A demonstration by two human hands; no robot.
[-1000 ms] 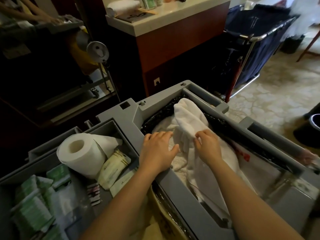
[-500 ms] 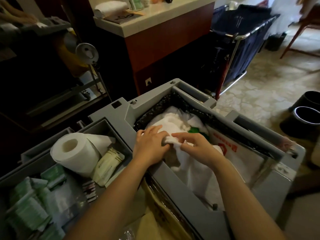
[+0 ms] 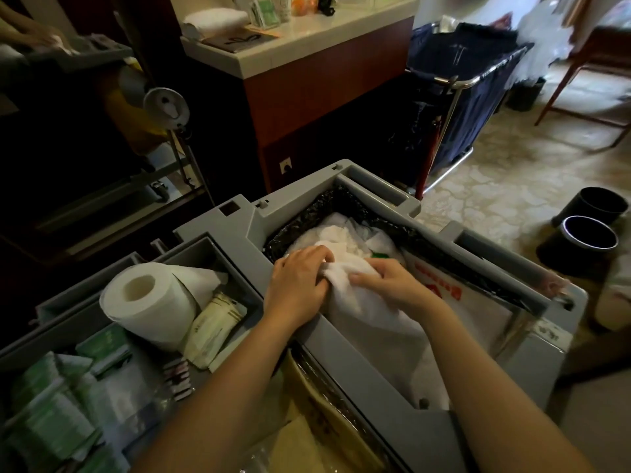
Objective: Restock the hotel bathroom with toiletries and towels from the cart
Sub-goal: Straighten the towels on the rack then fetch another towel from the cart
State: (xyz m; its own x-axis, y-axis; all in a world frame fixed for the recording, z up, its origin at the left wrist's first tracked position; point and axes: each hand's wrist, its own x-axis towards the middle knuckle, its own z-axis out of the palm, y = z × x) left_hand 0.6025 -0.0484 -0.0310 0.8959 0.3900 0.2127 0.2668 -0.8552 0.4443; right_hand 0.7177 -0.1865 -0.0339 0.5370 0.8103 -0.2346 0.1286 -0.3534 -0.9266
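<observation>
A grey housekeeping cart (image 3: 355,175) fills the lower view. Its right bin, lined with a black bag (image 3: 327,206), holds white cloth. Both my hands are in that bin. My left hand (image 3: 297,285) and my right hand (image 3: 392,285) grip a bunched white towel (image 3: 362,302) from either side, fingers curled into the fabric. The towel trails down toward me inside the bin. In the cart's left tray lie a toilet paper roll (image 3: 146,298), cream sachets (image 3: 211,326) and green toiletry packets (image 3: 51,418).
A white counter (image 3: 307,46) on a red-brown cabinet stands behind the cart, carrying a folded towel (image 3: 215,20) and small items. A blue laundry hamper (image 3: 471,100) is at the right rear. Two black bins (image 3: 580,240) sit on the floor to the right.
The towel, held raised and spread a second ago, has been pulled down and bunched between my hands. My right hand moved toward the left hand. The view shifted slightly.
</observation>
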